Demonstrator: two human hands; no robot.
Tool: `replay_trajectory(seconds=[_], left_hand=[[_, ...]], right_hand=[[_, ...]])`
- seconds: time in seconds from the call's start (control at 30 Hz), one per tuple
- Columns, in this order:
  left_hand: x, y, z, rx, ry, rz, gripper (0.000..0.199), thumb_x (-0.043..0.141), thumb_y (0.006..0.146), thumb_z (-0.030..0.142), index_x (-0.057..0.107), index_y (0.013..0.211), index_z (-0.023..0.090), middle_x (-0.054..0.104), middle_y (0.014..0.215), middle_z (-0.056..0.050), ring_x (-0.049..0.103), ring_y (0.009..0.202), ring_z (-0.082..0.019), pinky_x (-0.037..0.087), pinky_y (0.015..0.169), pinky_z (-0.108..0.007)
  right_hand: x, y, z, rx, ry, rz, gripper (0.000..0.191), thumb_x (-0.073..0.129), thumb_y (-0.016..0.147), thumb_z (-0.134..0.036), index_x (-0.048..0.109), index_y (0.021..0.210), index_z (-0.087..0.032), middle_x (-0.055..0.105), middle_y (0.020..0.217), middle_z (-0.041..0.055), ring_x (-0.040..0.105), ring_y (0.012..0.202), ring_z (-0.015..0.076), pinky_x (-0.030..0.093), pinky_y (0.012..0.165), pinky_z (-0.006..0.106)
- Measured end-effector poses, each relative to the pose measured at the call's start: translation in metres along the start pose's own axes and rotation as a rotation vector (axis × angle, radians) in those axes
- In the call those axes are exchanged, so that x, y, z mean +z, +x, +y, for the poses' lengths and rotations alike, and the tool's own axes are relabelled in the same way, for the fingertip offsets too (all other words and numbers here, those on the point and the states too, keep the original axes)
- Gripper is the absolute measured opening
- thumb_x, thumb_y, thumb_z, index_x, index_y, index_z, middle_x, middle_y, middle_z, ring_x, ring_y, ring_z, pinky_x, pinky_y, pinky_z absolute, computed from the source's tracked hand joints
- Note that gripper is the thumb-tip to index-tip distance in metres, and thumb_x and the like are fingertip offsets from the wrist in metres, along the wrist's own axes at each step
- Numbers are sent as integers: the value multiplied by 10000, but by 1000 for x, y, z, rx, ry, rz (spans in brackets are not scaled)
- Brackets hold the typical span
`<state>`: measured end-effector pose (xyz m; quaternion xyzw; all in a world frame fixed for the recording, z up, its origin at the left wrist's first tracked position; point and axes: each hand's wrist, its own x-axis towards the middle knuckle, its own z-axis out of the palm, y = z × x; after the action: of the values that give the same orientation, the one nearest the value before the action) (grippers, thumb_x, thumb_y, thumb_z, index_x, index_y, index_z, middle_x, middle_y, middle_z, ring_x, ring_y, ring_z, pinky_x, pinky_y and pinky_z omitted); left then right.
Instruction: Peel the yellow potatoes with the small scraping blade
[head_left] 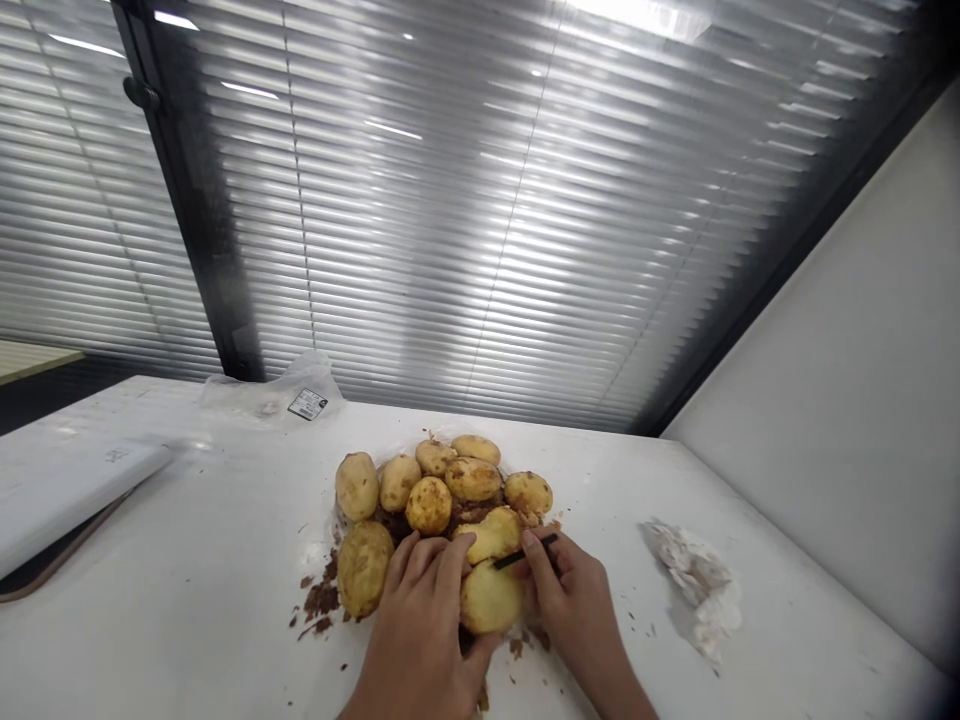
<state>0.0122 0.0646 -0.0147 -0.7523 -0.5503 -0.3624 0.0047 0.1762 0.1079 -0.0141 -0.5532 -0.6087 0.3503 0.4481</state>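
Potato (491,598) sits at the front of a heap of others (442,485), gripped wide by our left hand (420,625), fingers spread over it. Our right hand (574,600) pinches a black-handled peeler (529,550) narrowly against it. Brown peelings (321,600) litter the white table (187,560), with crumpled tissue (697,590) off to the right.

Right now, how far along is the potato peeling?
Done-looking: brown peel scraps lie on the table, and the pile's potatoes look mostly bare. In hand: the left hand grips a potato; the right hand works a black-handled peeler or knife. Left: brown patches remain on several potatoes.
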Motion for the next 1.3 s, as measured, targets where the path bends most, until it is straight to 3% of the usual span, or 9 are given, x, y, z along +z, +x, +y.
replay_trajectory(seconds=[0.13,0.27,0.37,0.57,0.7,0.83,0.93,1.17,1.3], left_hand=[[1,0,-1,11,12,-6,693,686,655,186,407,1289,195,624,1069,-83,569,1026,-292,436,939,-501],[0,0,-1,7,21,-8,669,682,664,208,413,1277,197,617,1087,-93,562,1034,-299,435,937,-504],[0,0,-1,10,38,-5,664,674,674,203,411,1284,194,617,1085,-95,559,1040,-302,444,918,-493],[-1,0,-1,12,28,7,640,682,667,209,436,1258,189,624,1064,-89,566,1014,-295,435,932,-496],[-1,0,0,25,25,8,642,682,676,212,436,1268,177,623,1071,-97,565,1021,-295,443,921,-495],[-1,0,0,-10,3,-24,627,672,680,216,453,1266,181,621,1069,-97,561,1022,-294,432,943,-507],[-1,-1,0,-24,5,-31,596,654,697,220,469,1262,183,623,1064,-98,560,1025,-294,440,936,-499],[-3,0,1,-8,17,-11,568,654,706,249,495,1246,171,627,1066,-105,567,1015,-297,461,908,-487],[-4,1,1,-2,23,-15,573,649,694,236,491,1242,177,634,1056,-101,571,1009,-294,460,907,-477]], right_hand=[[0,0,0,64,107,-84,470,491,885,-612,543,658,-203,502,423,-32,397,324,112,318,357,230],[0,0,0,28,36,-4,454,533,859,-615,564,684,-197,542,455,-14,433,341,123,345,367,236],[-1,-1,0,52,91,-39,451,529,866,-607,557,669,-202,473,374,-40,423,321,128,345,359,231],[0,-2,-1,31,89,10,437,553,855,-600,568,703,-190,563,469,-12,455,342,114,364,361,216],[1,-4,-2,66,143,-46,452,513,877,-601,547,677,-198,496,410,-41,398,296,102,319,325,212],[2,-4,-1,25,28,14,448,525,871,-598,565,682,-194,532,437,-20,444,342,119,349,359,220],[3,-6,-2,45,94,-29,459,509,876,-607,560,677,-197,487,411,-41,415,318,114,331,346,223],[7,-9,-6,-3,63,46,483,534,857,-622,563,638,-193,597,518,16,475,378,123,375,385,232],[5,-9,-4,35,125,-28,475,523,864,-624,557,668,-192,619,546,19,481,359,117,371,361,222]])
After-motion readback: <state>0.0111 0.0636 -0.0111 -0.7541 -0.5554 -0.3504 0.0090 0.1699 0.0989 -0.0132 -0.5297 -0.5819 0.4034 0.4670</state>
